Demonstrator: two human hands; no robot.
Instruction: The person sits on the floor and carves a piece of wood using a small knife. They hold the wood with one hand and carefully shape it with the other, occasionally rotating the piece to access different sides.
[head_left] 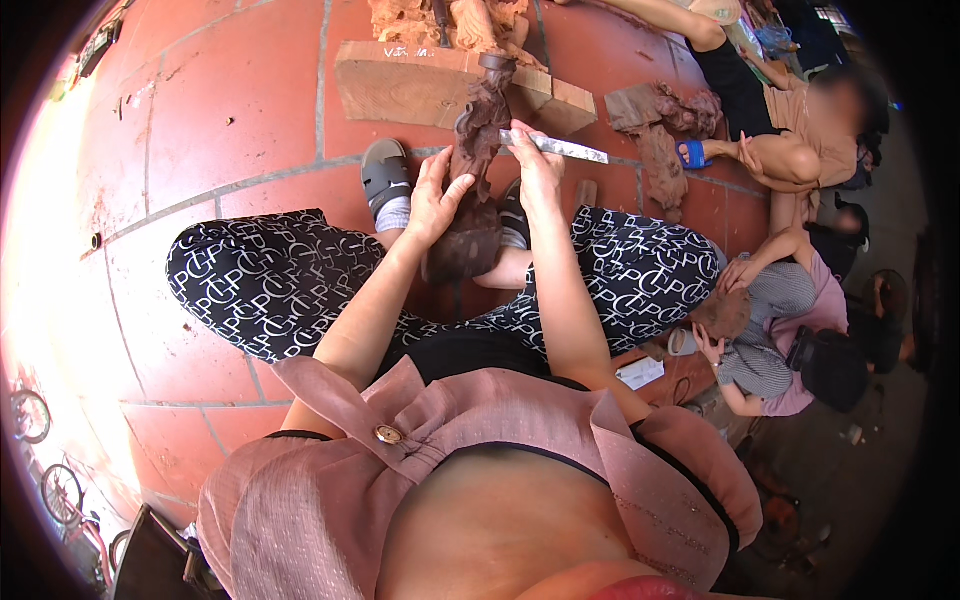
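Observation:
A dark brown carved wooden figure (478,130) stands tilted between my knees, its thick base (463,248) toward me. My left hand (437,200) is closed around its left side, thumb across the front. On the other side, my right hand (537,165) pinches a flat, pale grey strip (565,148) that tapers toward the carving. One end of the strip meets the figure's right edge; the other sticks out to the right. Whether it is a file or folded sandpaper, I cannot tell.
Just beyond the figure lies a light wooden block (400,85) with an orange carving (487,22) on it. Brown carved pieces (660,130) rest on the red tiled floor (255,130) to the right. Two people sit on the right, one with hands on a brown piece (725,315).

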